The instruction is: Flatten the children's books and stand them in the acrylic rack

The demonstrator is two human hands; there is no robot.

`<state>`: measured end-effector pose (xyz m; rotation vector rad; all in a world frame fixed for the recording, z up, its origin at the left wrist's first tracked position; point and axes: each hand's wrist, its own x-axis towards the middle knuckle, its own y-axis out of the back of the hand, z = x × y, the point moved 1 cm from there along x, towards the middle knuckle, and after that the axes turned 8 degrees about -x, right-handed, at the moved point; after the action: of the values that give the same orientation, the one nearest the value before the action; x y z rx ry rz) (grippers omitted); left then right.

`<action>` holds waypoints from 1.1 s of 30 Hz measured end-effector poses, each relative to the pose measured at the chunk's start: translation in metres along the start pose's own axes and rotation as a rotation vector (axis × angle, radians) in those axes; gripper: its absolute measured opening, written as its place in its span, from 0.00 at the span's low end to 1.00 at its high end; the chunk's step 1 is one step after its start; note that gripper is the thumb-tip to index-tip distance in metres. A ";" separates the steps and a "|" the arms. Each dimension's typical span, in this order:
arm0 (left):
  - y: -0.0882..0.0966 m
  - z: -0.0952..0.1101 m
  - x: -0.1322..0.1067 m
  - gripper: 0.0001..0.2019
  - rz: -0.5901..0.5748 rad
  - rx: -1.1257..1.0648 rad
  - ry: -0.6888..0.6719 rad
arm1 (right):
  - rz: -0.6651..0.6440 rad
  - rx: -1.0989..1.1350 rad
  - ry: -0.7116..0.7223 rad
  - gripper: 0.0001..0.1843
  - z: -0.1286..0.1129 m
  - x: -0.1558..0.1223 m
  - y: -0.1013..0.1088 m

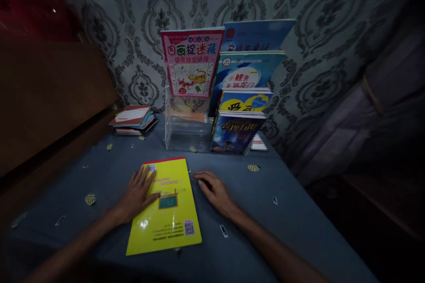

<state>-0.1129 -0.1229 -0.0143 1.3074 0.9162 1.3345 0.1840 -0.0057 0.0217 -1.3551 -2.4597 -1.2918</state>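
A yellow book (172, 216) with a red strip along its far edge lies flat on the tablecloth, its printing upside down to me. My left hand (137, 196) rests on the book's left side with fingers outstretched. Just beyond the book's right edge, my right hand (215, 192) lies on the cloth, fingers loosely bent and thumb apart, holding nothing. Behind both hands stands a clear plastic book rack (186, 139). A pink picture book (192, 64) sits in its upper left part. Books in blue and yellow covers, with a dark blue book (235, 135) in front, fill its right side.
A stack of books (134, 119) lies at the table's back left, beside a brown wooden cabinet (49, 97). A patterned wall (142, 9) rises behind the rack. The table (265, 230) ends in an edge at the right, near a tied curtain (358, 115).
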 end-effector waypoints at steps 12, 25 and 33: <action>-0.015 0.083 0.059 0.36 -0.050 -0.095 -0.121 | -0.037 -0.254 0.117 0.19 0.007 -0.006 0.001; -0.020 0.096 0.065 0.36 -0.016 -0.106 -0.171 | -0.178 -0.426 0.070 0.26 0.035 0.011 0.007; -0.009 0.095 0.069 0.37 -0.085 -0.089 -0.158 | -0.102 -0.439 -0.067 0.24 0.073 0.001 0.037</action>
<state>-0.0114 -0.0660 0.0039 1.2717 0.7858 1.1761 0.2334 0.0549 -0.0017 -1.3826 -2.4053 -1.9287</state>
